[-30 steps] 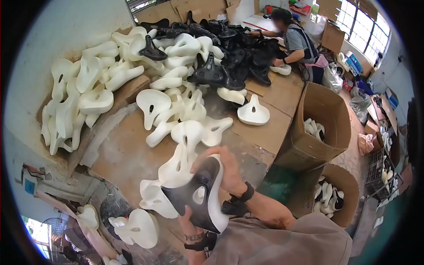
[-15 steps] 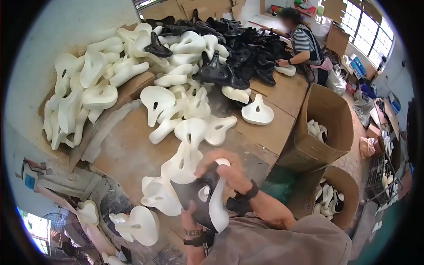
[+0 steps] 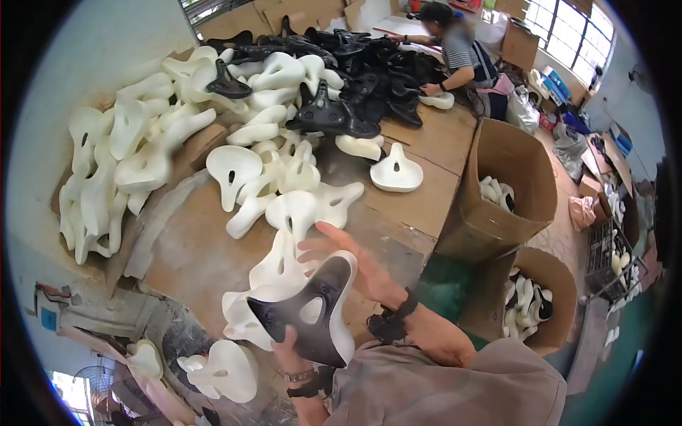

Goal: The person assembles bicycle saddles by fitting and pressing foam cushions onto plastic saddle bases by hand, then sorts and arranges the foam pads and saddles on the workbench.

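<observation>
Clasped at one edge by the left hand [image 3: 287, 353], a bike seat [image 3: 321, 336] tilted beside the right hand [image 3: 368, 272], its fingers spread open.

Head-worn view, facing forward and down over the nearby counter [image 3: 188, 248]; the dark, curved margins suggest a wide lens.

Saddles [image 3: 257, 133] on the table [image 3: 188, 231], left of two boxes [image 3: 490, 224], probably with further saddles [image 3: 527, 305] inside.

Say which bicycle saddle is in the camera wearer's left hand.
The bicycle saddle showing its dark underside, gripped in the left hand; the pale saddles nearby lie on the table.
</observation>
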A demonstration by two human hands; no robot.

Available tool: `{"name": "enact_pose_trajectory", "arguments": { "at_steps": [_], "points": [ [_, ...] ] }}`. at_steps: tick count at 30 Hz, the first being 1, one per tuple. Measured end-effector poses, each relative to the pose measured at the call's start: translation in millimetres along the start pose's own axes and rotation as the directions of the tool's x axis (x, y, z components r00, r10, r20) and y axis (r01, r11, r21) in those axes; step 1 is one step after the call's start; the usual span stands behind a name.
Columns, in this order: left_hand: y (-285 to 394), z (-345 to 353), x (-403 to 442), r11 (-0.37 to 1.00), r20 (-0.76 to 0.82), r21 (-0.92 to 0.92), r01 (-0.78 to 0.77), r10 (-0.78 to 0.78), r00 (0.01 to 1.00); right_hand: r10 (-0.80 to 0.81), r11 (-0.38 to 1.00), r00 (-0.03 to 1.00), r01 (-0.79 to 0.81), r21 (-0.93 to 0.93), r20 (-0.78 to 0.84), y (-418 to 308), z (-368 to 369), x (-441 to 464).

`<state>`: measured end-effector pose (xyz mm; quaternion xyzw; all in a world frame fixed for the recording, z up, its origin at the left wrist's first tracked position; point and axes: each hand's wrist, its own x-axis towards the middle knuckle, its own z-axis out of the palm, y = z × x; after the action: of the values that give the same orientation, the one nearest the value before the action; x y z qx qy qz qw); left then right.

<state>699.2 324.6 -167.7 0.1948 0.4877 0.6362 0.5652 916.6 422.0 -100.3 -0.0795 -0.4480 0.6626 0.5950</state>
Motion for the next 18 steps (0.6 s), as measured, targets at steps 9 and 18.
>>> {"name": "enact_pose_trajectory", "arguments": {
  "at_steps": [9, 18],
  "points": [
    [12.0, -6.2, 3.9, 0.974, 0.004, 0.220, -0.051, 0.051, 0.999, 0.085, 0.769, 0.941, -0.270, -0.579, -0.326, -41.4, -0.1, -42.4],
    [19.3, 26.4, 9.0, 0.775, 0.445, 0.513, -0.370, 0.128, 0.886, 0.307, -0.296, 0.828, -0.386, -0.874, -0.469, -36.2, -20.9, -126.4]
  ]
}}
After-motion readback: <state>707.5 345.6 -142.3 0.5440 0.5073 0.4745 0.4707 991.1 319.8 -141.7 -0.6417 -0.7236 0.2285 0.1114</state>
